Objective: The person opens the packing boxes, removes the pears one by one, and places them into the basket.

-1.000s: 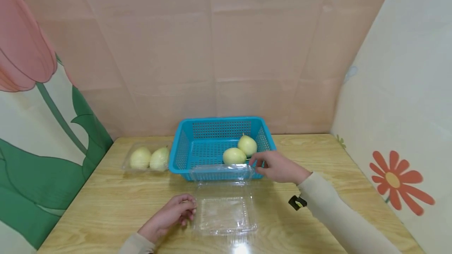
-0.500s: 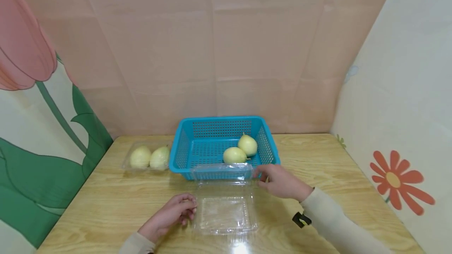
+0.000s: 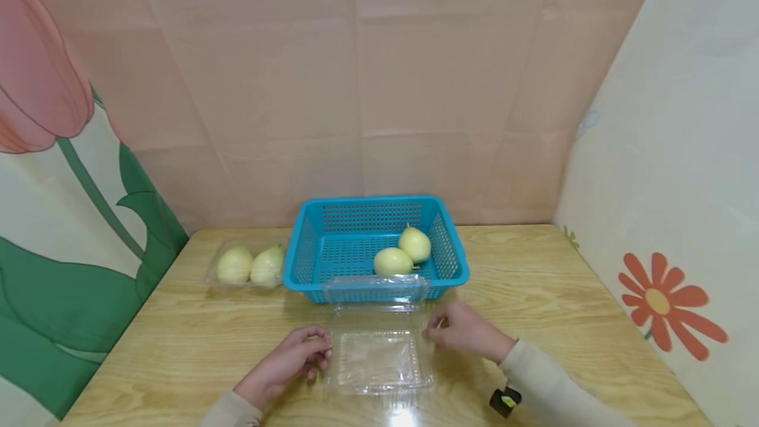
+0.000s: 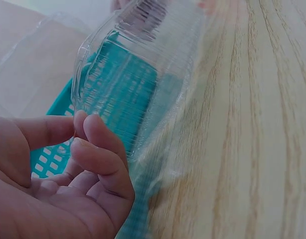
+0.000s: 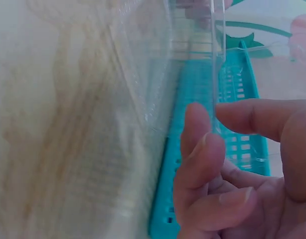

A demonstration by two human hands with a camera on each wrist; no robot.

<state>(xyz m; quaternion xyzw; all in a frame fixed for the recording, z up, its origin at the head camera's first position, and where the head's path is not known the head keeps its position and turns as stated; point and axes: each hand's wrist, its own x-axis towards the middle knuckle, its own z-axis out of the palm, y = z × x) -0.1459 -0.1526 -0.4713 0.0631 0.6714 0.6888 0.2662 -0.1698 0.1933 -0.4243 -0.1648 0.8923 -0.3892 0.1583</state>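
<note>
An opened clear plastic clamshell box (image 3: 379, 362) lies on the table, its raised lid (image 3: 377, 290) leaning at the basket's front. My left hand (image 3: 293, 358) pinches the box's left rim between thumb and fingers, as the left wrist view shows. At the right rim is my right hand (image 3: 468, 331); in the right wrist view its thumb (image 5: 252, 117) and index finger (image 5: 197, 127) meet across the clear edge. Two pale yellow-green pears, one upright (image 3: 415, 244) and one on its side (image 3: 393, 261), sit in the blue plastic basket (image 3: 350, 200).
Left of the basket, a clear plastic box (image 3: 212, 274) holds two more pears (image 3: 234, 265). The wooden table (image 3: 534, 282) ends at a pink cloth backdrop (image 3: 356, 84), with printed flower panels at both sides.
My right hand has come from the lid's right corner by the basket, down and nearer, to the box's right rim. The left hand stays at the left rim.
</note>
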